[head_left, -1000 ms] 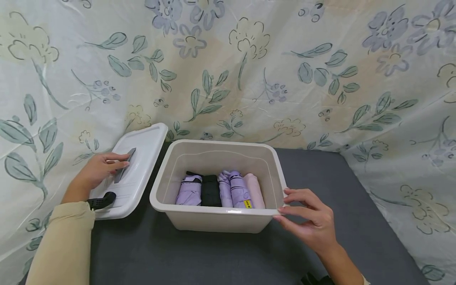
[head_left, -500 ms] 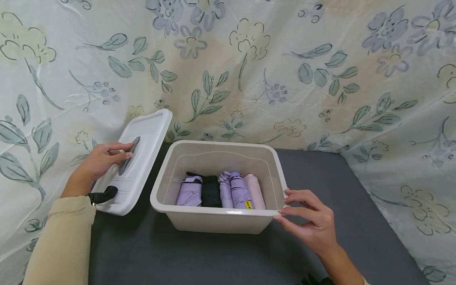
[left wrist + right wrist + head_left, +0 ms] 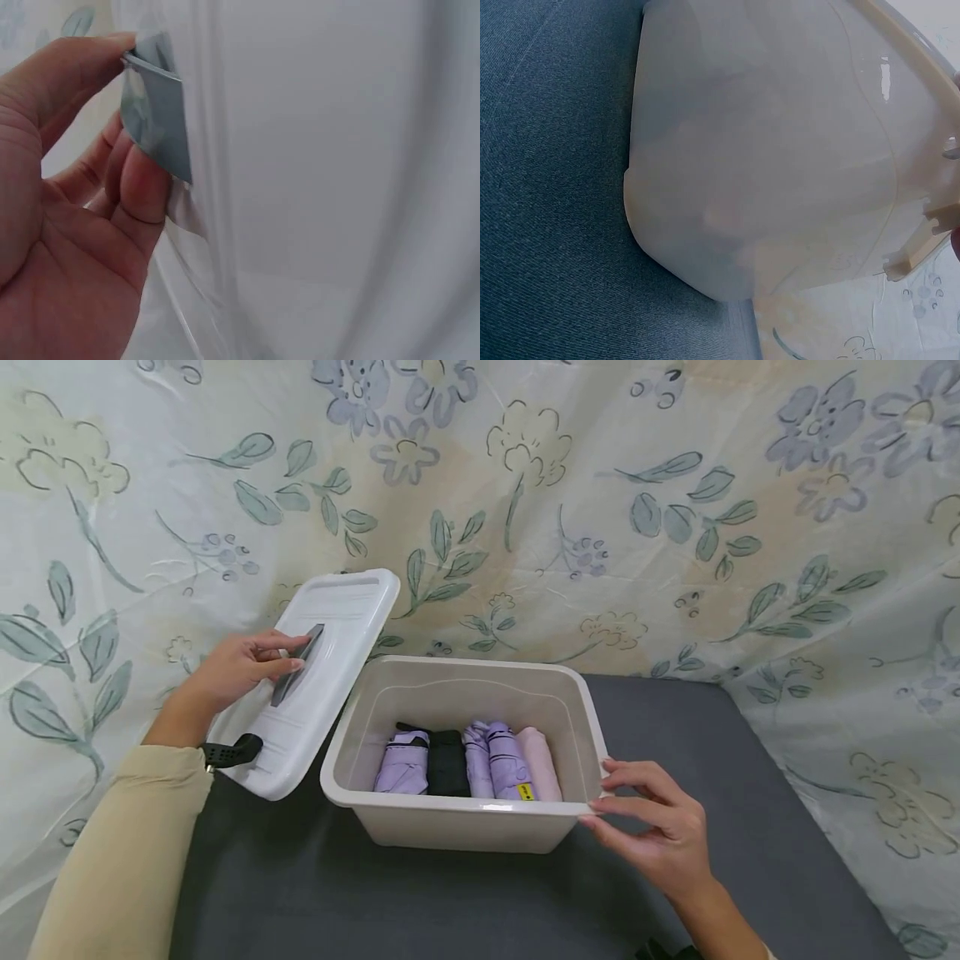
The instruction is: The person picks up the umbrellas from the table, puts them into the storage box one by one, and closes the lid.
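Observation:
My left hand [image 3: 236, 672] pinches the grey handle [image 3: 166, 120] of a white plastic lid [image 3: 337, 639] between thumb and fingers. The lid is tilted, off to the left of a beige plastic storage box [image 3: 457, 828], and its right edge overlaps the box's left rim in the head view. At the box's front right corner, my right hand [image 3: 663, 827] holds the rim with fingertips and thumb. Inside the uncovered box lie rolled bundles like folded umbrellas: a lilac one [image 3: 402, 767], a black one [image 3: 447, 764], more lilac ones [image 3: 510, 764] and a pink one [image 3: 538, 764].
The box stands on a dark grey cloth-covered table [image 3: 480, 902]. A floral curtain [image 3: 562, 527] hangs close behind the box and along both sides. A black strap [image 3: 232, 752] on the left wrist overlaps the lid.
My left hand has raised the lid and brought it rightward, closer to the box. The right hand stays at the box's rim, and the bundles inside have not moved.

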`<state>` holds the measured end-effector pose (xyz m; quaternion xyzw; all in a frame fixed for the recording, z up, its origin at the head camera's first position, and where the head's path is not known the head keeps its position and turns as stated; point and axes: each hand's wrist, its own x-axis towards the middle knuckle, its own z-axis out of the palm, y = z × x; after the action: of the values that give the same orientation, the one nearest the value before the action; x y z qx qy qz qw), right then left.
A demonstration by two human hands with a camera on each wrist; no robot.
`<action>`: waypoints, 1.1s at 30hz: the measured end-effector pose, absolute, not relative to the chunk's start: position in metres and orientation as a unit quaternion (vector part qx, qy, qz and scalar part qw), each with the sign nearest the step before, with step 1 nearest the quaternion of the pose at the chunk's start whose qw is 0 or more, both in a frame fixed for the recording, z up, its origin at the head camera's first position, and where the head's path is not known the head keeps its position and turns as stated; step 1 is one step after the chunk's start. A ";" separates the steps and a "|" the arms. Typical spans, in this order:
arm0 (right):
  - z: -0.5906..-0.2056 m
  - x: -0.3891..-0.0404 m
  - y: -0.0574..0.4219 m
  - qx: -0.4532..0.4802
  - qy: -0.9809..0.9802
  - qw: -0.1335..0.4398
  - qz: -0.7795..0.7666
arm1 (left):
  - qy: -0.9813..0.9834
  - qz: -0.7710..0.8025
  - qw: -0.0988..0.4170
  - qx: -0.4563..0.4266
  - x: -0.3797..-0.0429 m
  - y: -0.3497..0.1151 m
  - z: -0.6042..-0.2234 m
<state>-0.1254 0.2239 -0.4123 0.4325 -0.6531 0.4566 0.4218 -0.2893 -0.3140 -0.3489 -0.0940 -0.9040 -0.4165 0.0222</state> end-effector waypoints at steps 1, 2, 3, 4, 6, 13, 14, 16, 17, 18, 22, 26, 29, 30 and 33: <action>-0.412 -0.125 0.224 0.432 -0.653 0.422 0.457 | -0.907 -0.409 0.023 -0.099 -0.290 -0.311 -0.346; -0.412 -0.125 0.224 0.432 -0.653 0.422 0.457 | -0.908 -0.405 0.027 -0.106 -0.291 -0.309 -0.343; -0.412 -0.125 0.224 0.432 -0.653 0.422 0.458 | -0.910 -0.399 0.031 -0.111 -0.292 -0.306 -0.341; -0.412 -0.125 0.224 0.431 -0.653 0.422 0.458 | -0.911 -0.393 0.035 -0.118 -0.292 -0.303 -0.338; -0.412 -0.125 0.224 0.432 -0.651 0.423 0.458 | -0.913 -0.385 0.041 -0.128 -0.294 -0.297 -0.334; -0.412 -0.125 0.224 0.435 -0.646 0.425 0.461 | -0.914 -0.365 0.032 -0.174 -0.297 -0.276 -0.319; -0.411 -0.125 0.224 0.435 -0.646 0.426 0.460 | -0.912 -0.364 0.029 -0.184 -0.297 -0.272 -0.317; -0.411 -0.125 0.224 0.435 -0.647 0.425 0.460 | -0.910 -0.359 0.028 -0.207 -0.296 -0.264 -0.311; -0.411 -0.125 0.224 0.435 -0.647 0.425 0.460 | -0.908 -0.357 0.026 -0.217 -0.295 -0.260 -0.309; -0.411 -0.125 0.224 0.435 -0.647 0.425 0.459 | -0.904 -0.360 0.023 -0.229 -0.295 -0.256 -0.306; -0.411 -0.125 0.225 0.435 -0.647 0.427 0.458 | -0.893 -0.364 0.012 -0.263 -0.292 -0.241 -0.297; -0.412 -0.125 0.226 0.432 -0.651 0.424 0.458 | -0.891 -0.344 -0.002 -0.296 -0.293 -0.228 -0.290; -0.412 -0.125 0.226 0.432 -0.652 0.423 0.458 | -0.888 -0.329 -0.018 -0.320 -0.293 -0.217 -0.283; -0.412 -0.125 0.226 0.432 -0.651 0.423 0.458 | -0.888 -0.325 -0.023 -0.325 -0.293 -0.213 -0.282; -0.412 -0.126 0.226 0.434 -0.648 0.426 0.458 | -0.883 -0.314 -0.039 -0.346 -0.294 -0.201 -0.277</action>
<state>-0.1255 0.2259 -0.4123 0.4345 -0.6477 0.4581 0.4265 -0.2936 -0.2005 -0.2770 -0.3455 -0.8835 -0.3140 -0.0392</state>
